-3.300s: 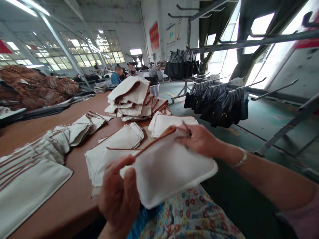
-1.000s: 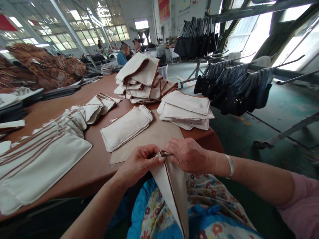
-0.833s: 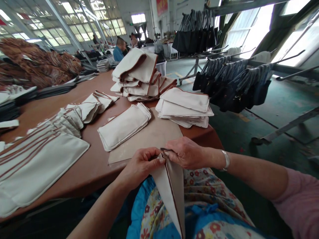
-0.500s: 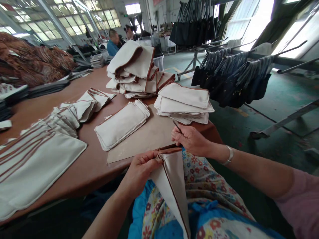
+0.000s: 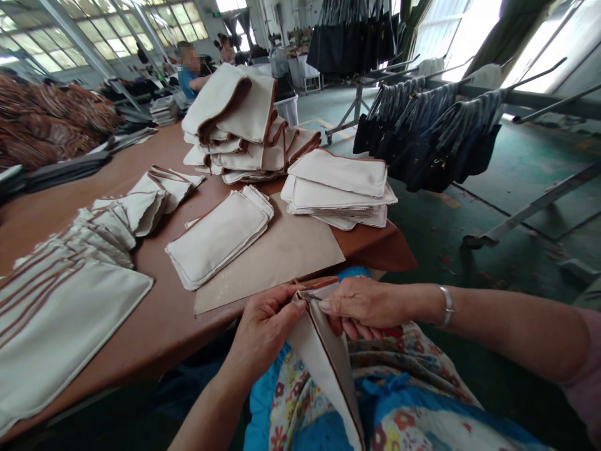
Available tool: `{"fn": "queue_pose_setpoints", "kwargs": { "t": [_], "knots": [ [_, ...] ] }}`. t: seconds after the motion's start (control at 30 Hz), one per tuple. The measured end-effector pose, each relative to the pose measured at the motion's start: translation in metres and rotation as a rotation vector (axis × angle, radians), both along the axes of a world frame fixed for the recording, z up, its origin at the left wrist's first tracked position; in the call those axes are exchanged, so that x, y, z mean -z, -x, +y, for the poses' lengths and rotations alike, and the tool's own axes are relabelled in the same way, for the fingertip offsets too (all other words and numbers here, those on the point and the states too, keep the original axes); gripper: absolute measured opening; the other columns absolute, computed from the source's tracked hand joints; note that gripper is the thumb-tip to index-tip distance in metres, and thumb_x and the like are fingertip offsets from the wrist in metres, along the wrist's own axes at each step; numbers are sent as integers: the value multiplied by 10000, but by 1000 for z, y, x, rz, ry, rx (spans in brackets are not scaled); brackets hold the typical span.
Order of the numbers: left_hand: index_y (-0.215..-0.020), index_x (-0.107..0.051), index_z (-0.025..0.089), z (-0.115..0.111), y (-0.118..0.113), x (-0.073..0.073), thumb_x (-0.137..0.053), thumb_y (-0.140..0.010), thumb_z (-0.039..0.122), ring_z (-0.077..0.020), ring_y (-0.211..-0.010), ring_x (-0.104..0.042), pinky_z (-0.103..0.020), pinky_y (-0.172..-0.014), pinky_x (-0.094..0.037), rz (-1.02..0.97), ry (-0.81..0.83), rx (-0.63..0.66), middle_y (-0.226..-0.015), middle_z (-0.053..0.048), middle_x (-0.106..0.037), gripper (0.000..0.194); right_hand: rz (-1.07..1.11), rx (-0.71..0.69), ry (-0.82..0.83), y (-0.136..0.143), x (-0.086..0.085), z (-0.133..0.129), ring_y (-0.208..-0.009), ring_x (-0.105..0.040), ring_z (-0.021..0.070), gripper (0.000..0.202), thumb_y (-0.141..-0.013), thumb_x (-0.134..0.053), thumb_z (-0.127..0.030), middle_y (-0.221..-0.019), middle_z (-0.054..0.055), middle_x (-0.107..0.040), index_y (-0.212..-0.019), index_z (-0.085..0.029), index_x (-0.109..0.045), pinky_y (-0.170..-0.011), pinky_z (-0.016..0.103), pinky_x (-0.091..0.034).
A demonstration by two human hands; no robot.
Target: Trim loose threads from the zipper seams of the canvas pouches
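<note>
My left hand (image 5: 272, 316) pinches the upper corner of a cream fabric bag piece (image 5: 323, 369) with brown edging, which hangs folded over my lap. My right hand (image 5: 359, 307) is closed round a slim pointed tool with a red handle (image 5: 392, 331). The tool's thin dark tip reaches the brown-edged corner beside my left thumb; most of its body is hidden in my fingers. A patterned floral apron (image 5: 399, 357) with blue parts lies under the piece.
On the brown table (image 5: 183, 326) lie a flat cream stack (image 5: 220, 235), another stack (image 5: 338, 188), a tall pile (image 5: 235, 119) and a fanned row of brown-edged pieces (image 5: 84, 313). A beige board (image 5: 282, 250) lies near the edge. Dark bags (image 5: 432, 150) hang at right; a person (image 5: 188, 72) sits beyond.
My right hand has come down from above the table edge to the piece, bringing the tool's tip to its corner. My left hand keeps its pinch. The view has shifted slightly.
</note>
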State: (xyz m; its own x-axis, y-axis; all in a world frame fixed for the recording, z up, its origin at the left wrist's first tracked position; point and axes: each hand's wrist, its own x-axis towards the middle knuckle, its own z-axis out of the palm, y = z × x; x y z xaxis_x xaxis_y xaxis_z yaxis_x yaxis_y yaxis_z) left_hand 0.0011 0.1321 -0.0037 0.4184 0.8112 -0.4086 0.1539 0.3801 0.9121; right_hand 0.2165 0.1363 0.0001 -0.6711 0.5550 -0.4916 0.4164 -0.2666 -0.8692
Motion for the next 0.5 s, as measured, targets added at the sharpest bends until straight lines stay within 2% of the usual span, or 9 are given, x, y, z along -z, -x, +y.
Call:
{"fn": "queue_pose_setpoints", "kwargs": {
  "t": [0.17, 0.27, 0.37, 0.43, 0.5],
  "knots": [
    [-995, -700, 144, -1, 0, 4, -648, -834, 354, -152, -668, -593, -222, -581, -429, 104, -25, -5, -816, -50, -700, 270, 97, 109, 98, 3, 17, -8, -304, -463, 55, 482, -972, -386, -456, -503, -6, -571, -672, -123, -562, -298, 143, -367],
    [-854, -697, 127, -4, 0, 5, -670, -791, 309, -121, -583, -540, -200, -521, -371, 127, 12, 3, -722, -38, -671, 194, 145, 330, 241, -2, 26, -3, -304, -429, 47, 500, -957, -387, -527, -491, -25, -535, -713, -131, -573, -293, 138, -342],
    [-813, -688, 124, -8, 0, 5, -686, -762, 294, -110, -566, -528, -192, -515, -354, 84, 64, -43, -697, -33, -656, 177, 166, 548, 338, -14, 29, 7, -316, -376, 32, 474, -951, -388, -540, -509, -47, -490, -764, -141, -565, -301, 134, -302],
    [-834, -680, 127, -9, 0, 7, -691, -765, 317, -122, -578, -553, -200, -527, -366, 25, 106, -79, -717, -45, -669, 202, 158, 552, 217, -20, 28, 10, -335, -386, 41, 480, -950, -382, -552, -543, -38, -501, -785, -141, -568, -314, 154, -293],
    [-843, -670, 130, -8, -1, 10, -695, -772, 328, -130, -577, -567, -208, -532, -374, -19, 135, -85, -726, -51, -675, 211, 119, 520, -110, -21, 23, 8, -399, -438, 57, 460, -941, -416, -551, -599, -19, -532, -807, -141, -575, -364, 174, -324]
  ]
}}
